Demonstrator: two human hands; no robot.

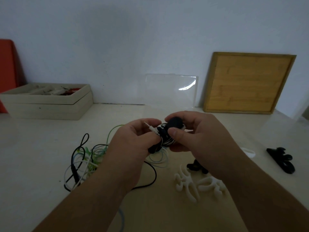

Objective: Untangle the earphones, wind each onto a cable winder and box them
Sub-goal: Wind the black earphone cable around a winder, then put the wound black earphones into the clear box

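Pinching the white plug end (149, 127), the left hand (133, 141) tucks it onto the black cable winder (164, 133), which the right hand (195, 131) grips steady with curled fingers.

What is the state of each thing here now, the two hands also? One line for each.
left hand: pinches the white earphone near its plug.
right hand: grips the black winder.
white earphone: partly wound on that winder.
black winder: held above the table.
earphone tangle: loose, tangled on the table.
white winders: bare, lying on the table.
spare black winder: bare, on the table.
beige box: open.
clear lid: leaning against the wall.
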